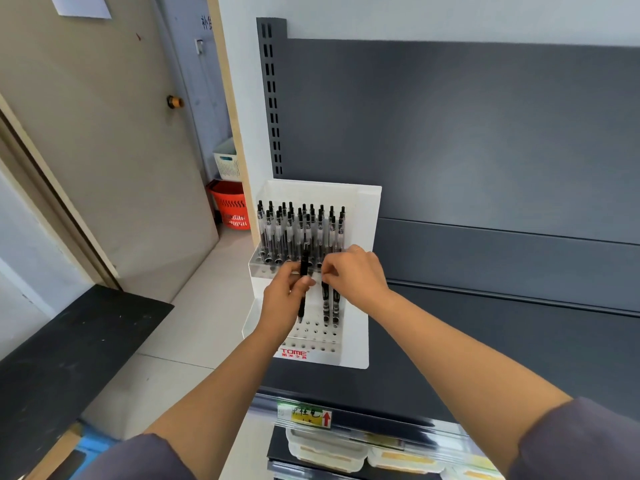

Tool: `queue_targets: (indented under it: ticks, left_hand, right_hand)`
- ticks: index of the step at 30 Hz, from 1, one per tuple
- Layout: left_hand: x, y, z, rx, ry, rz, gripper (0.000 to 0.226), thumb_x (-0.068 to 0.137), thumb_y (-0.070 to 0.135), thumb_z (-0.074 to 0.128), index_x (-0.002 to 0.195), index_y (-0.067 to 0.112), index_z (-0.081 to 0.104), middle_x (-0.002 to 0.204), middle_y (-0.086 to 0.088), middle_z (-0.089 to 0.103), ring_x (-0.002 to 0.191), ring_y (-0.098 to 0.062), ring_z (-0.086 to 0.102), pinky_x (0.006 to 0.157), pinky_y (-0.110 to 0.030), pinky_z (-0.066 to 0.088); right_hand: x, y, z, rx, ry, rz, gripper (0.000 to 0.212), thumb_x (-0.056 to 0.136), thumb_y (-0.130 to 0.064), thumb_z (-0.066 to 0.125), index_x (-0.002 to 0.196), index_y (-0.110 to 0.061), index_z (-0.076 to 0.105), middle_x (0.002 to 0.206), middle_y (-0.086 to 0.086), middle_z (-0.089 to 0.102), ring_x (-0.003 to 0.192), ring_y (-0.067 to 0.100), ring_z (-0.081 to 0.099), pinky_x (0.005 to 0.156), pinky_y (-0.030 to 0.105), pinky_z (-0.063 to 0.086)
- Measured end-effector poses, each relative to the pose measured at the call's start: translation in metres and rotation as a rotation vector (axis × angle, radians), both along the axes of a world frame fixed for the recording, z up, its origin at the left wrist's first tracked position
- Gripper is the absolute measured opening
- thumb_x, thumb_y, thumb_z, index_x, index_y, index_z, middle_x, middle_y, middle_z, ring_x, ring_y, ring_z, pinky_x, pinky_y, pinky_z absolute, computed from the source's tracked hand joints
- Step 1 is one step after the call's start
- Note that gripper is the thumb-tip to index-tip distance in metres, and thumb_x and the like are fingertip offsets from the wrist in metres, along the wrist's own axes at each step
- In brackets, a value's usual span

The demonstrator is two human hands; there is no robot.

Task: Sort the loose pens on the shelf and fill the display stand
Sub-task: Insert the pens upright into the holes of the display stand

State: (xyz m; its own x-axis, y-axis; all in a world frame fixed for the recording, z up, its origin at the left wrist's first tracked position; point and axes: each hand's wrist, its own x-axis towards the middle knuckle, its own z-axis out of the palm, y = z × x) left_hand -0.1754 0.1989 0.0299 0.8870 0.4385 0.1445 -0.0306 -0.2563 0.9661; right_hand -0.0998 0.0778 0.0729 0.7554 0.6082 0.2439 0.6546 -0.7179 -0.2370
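Ok so here our left hand has the black pen pinched between thumb and curled fingers, about mid-barrel. The pen stands nearly upright, clicker end poking up above the knuckles and the tip pointing down, just above the holes on the lower step of the white display stand. The tip isn't in a hole as far as we can see.

The stand sits at the left end of the dark grey shelf. Its back step is packed with clear-barrelled pens, all upright. On the front step only two dark pens stand, side by side, just right of the one we're holding.

Our right hand reaches in from the right, wrist bent, fingers curled down right at the tops of those two pens. Honestly we can't tell if it's actually pinching one or just touching them, because the fingertips cover the pen ends.

Both forearms stretch forward and angle in towards each other, with the hands nearly touching over the stand.
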Motion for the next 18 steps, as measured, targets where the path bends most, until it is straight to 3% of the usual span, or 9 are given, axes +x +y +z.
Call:
queue_targets:
  ticks: [4,14,18]
  left_hand:
    - [0.002,0.005,-0.002,0.092,0.039,0.005,0.019,0.092,0.013,0.055,0.111,0.014,0.057,0.103,-0.005,0.066,0.096,-0.016,0.06,0.08,-0.02,0.041]
    - [0.006,0.004,-0.003,0.152,0.06,0.023,0.024,0.089,0.01,0.06,0.112,0.011,0.061,0.097,0.002,0.062,0.087,-0.007,0.056,0.073,-0.008,0.042]
    - [0.007,0.004,0.003,0.139,0.043,0.018,0.024,0.087,0.01,0.063,0.111,0.009,0.061,0.094,0.0,0.063,0.088,-0.014,0.058,0.08,-0.023,0.048]
  right_hand:
    - [0.003,0.002,-0.002,-0.035,-0.034,-0.008,0.014,0.091,-0.03,0.057,0.096,-0.026,0.069,0.107,-0.004,0.055,0.107,0.022,0.044,0.079,0.033,0.029]
    - [0.006,-0.001,0.001,-0.098,0.009,0.013,0.016,0.093,-0.03,0.052,0.099,-0.027,0.067,0.103,-0.004,0.061,0.103,0.023,0.051,0.078,0.034,0.03]
    - [0.005,0.0,0.015,0.206,0.153,0.012,0.023,0.097,-0.023,0.045,0.1,-0.015,0.067,0.103,0.003,0.065,0.095,0.024,0.059,0.082,0.037,0.048]
